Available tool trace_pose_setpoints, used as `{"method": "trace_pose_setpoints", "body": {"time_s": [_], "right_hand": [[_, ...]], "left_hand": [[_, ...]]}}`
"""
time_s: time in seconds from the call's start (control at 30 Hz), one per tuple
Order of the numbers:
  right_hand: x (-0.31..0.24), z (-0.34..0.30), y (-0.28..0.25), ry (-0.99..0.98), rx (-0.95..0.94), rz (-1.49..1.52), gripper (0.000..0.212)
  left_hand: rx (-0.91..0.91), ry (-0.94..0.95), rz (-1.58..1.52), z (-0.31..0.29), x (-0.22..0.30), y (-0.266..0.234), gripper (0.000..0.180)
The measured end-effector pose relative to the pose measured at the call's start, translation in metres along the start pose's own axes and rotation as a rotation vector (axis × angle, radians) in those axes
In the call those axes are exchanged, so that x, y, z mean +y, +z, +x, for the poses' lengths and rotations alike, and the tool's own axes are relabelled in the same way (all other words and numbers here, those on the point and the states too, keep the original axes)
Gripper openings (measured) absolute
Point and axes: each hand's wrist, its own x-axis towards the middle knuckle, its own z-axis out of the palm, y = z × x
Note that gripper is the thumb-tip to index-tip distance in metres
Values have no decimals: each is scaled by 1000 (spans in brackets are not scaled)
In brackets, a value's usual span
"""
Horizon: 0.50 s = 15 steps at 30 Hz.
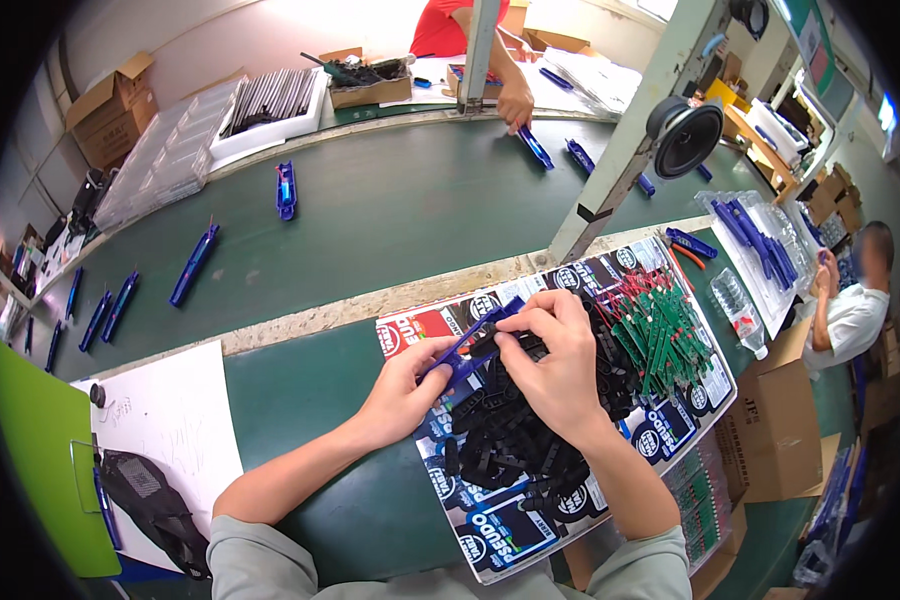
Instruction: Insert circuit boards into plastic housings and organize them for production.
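Note:
My left hand [408, 388] is closed around a long blue plastic housing [459, 372], thumb along its near side. Over the same housing, my right hand [558, 362] pinches a small black plastic part [483, 345] at the open side; my fingers partly cover it. Below both hands lies a heap of black plastic parts [510, 438] on a printed cardboard sheet [570, 530]. To the right of that heap, narrow green circuit boards [662, 345] with red wires are piled on the same sheet.
Several blue housings [194, 264] lie along the green conveyor belt [390, 215]. Across it, a co-worker's hand [516, 105] touches another housing. A metal post [610, 165] carries a black speaker [688, 137]. Orange-handled pliers [688, 256], a clear bottle [738, 313] and a cardboard box [778, 430] are at right.

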Motion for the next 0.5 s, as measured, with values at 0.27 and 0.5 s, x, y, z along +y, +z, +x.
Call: {"method": "trace_pose_setpoints", "body": {"time_s": [0.27, 0.5], "right_hand": [[-32, -6, 14, -69, 27, -327, 24], [-13, -4, -5, 266, -143, 135, 41]], "left_hand": [[146, 117, 104, -7, 10, 2, 23], [270, 287, 299, -9, 9, 8, 14]]}}
